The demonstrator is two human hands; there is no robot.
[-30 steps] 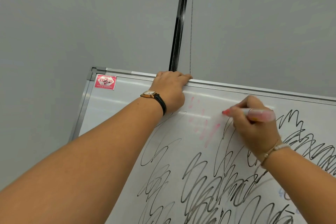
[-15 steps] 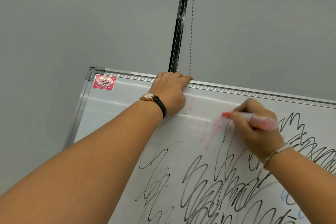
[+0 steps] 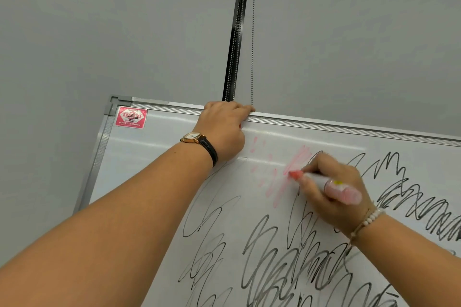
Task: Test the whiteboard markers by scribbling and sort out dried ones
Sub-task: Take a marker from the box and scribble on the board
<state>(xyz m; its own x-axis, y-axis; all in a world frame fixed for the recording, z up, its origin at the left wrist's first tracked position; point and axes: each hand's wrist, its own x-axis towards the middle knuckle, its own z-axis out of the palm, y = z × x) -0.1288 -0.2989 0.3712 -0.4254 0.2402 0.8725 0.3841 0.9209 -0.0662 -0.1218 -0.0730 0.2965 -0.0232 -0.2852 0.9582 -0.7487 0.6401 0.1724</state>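
Right hand had fingers pinched round the red marker, tip on the whiteboard, 4 o'clock from the left hand, whose fingers curled over the top frame. Red streaks were faint and patchy: probably dried. Black scribbles at 6 o'clock suggested other markers were tested. Sorting wasn't visible.

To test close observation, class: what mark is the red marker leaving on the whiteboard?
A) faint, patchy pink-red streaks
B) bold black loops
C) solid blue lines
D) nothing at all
A: by the red marker in the right hand, the streaks on the whiteboard look pale and broken.
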